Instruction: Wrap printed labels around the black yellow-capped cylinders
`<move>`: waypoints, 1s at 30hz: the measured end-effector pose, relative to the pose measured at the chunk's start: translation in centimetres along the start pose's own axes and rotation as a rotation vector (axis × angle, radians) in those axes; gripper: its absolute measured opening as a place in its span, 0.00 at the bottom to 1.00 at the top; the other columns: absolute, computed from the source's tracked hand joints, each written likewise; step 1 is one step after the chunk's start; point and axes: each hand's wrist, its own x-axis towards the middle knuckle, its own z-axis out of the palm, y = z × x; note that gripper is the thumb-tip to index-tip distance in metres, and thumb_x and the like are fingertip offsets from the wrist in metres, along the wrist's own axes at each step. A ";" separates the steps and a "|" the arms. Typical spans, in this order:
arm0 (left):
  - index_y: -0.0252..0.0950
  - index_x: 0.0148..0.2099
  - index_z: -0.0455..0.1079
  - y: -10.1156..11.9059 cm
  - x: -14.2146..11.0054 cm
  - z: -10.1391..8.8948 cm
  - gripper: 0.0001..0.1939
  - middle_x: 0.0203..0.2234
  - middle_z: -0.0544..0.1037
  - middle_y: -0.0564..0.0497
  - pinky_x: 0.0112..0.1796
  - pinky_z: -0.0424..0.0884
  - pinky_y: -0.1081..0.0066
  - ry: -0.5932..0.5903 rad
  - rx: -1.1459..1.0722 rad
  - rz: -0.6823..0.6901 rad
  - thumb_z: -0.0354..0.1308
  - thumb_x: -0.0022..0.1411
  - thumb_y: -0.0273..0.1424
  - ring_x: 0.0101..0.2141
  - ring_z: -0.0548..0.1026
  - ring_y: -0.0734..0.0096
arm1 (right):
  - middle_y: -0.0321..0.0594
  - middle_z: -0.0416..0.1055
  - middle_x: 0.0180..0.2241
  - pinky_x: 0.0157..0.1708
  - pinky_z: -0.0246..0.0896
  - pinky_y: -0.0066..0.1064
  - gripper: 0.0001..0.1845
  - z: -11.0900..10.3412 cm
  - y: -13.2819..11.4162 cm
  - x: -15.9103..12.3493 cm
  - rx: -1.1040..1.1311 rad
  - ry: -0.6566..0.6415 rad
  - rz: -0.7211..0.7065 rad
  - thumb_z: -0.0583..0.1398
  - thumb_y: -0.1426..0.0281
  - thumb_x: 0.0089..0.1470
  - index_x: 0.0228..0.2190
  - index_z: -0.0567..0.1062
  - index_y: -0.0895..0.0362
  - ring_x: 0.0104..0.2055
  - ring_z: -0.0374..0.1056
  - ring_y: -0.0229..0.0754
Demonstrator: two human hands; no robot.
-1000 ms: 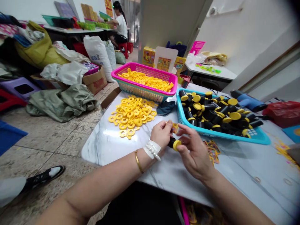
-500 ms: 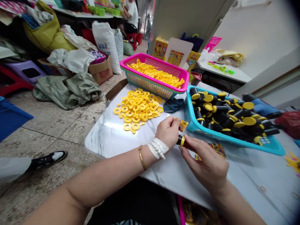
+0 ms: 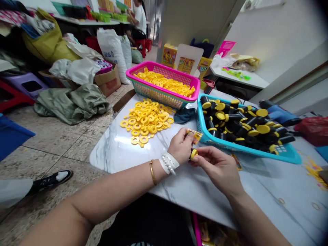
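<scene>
My left hand [image 3: 180, 147] is closed around a small black tube with a yellow end [image 3: 194, 154], most of it hidden in the palm. A small printed yellow piece [image 3: 196, 137], like a sticker or card, sticks out beyond the thumb of the same hand. Thumb and fingers of my right hand [image 3: 221, 168] pinch at the tube's yellow end. To the left of my hands, a pile of flat yellow ring-shaped pieces [image 3: 146, 119] lies on the marbled table [image 3: 110, 150]. Many similar black tubes with yellow ends [image 3: 241, 124] fill a blue basket [image 3: 289, 158].
Behind the pile stands a pink-rimmed basket [image 3: 164, 66] of yellow pieces, near a dark cloth [image 3: 183, 115]. Another printed piece [image 3: 237, 162] lies right of my right hand. Printed yellow boxes [image 3: 169, 54] stand at the back. A person [image 3: 139, 20] sits far off.
My right fingers have closed in on the tube's yellow end, which now faces more toward me. More of the printed piece shows above my left thumb. The whole view has shifted slightly.
</scene>
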 end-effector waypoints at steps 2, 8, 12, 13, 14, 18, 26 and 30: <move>0.36 0.32 0.63 -0.1 0.6 0.0 0.09 0.19 0.66 0.58 0.25 0.61 0.77 0.022 -0.094 -0.113 0.54 0.67 0.29 0.20 0.62 0.79 | 0.45 0.81 0.39 0.36 0.80 0.35 0.22 -0.4 0.0 0.2 0.007 -0.059 -0.026 0.72 0.61 0.49 0.45 0.80 0.56 0.35 0.80 0.45; 0.35 0.31 0.64 0.3 0.7 -0.1 0.10 0.18 0.67 0.56 0.21 0.61 0.77 -0.016 -0.270 -0.264 0.58 0.64 0.30 0.18 0.65 0.79 | 0.41 0.81 0.33 0.35 0.81 0.38 0.24 -0.9 0.1 0.8 0.295 -0.206 0.108 0.68 0.60 0.55 0.51 0.78 0.55 0.32 0.79 0.42; 0.35 0.30 0.62 0.5 0.4 -0.1 0.12 0.18 0.68 0.54 0.19 0.63 0.75 -0.172 -0.356 -0.367 0.60 0.63 0.34 0.17 0.68 0.74 | 0.41 0.80 0.32 0.31 0.81 0.37 0.20 -0.9 0.2 1.2 0.364 -0.152 0.125 0.67 0.59 0.55 0.47 0.81 0.56 0.31 0.77 0.40; 0.35 0.30 0.62 0.5 0.4 -0.1 0.12 0.18 0.68 0.54 0.19 0.63 0.75 -0.147 -0.351 -0.365 0.60 0.63 0.33 0.17 0.67 0.75 | 0.41 0.79 0.31 0.31 0.80 0.36 0.19 -0.8 0.2 1.1 0.350 -0.146 0.121 0.67 0.59 0.56 0.46 0.81 0.56 0.30 0.77 0.40; 0.35 0.30 0.62 0.5 0.4 -0.1 0.12 0.18 0.67 0.55 0.20 0.63 0.75 -0.102 -0.336 -0.355 0.59 0.63 0.32 0.17 0.67 0.76 | 0.40 0.79 0.30 0.31 0.80 0.36 0.19 -0.8 0.1 1.0 0.330 -0.134 0.110 0.67 0.60 0.56 0.47 0.81 0.56 0.30 0.76 0.40; 0.35 0.31 0.63 0.2 0.6 0.0 0.10 0.17 0.65 0.58 0.21 0.61 0.78 0.047 -0.233 -0.295 0.56 0.66 0.30 0.16 0.63 0.80 | 0.37 0.76 0.33 0.30 0.78 0.32 0.21 -0.3 -0.1 0.1 0.187 -0.034 0.008 0.70 0.64 0.52 0.49 0.80 0.52 0.30 0.75 0.38; 0.35 0.31 0.66 0.0 0.4 0.2 0.12 0.21 0.70 0.57 0.24 0.61 0.77 0.084 -0.001 -0.015 0.61 0.62 0.36 0.20 0.64 0.80 | 0.39 0.76 0.22 0.22 0.71 0.24 0.18 1.4 -0.2 0.4 0.326 0.071 0.198 0.68 0.57 0.52 0.37 0.81 0.59 0.22 0.72 0.36; 0.35 0.33 0.68 0.9 0.7 -0.1 0.08 0.23 0.72 0.56 0.25 0.61 0.78 0.081 0.097 0.135 0.60 0.63 0.31 0.22 0.65 0.80 | 0.38 0.75 0.23 0.19 0.66 0.19 0.19 1.4 -0.6 1.0 0.596 -0.084 0.490 0.74 0.61 0.41 0.31 0.79 0.59 0.21 0.69 0.32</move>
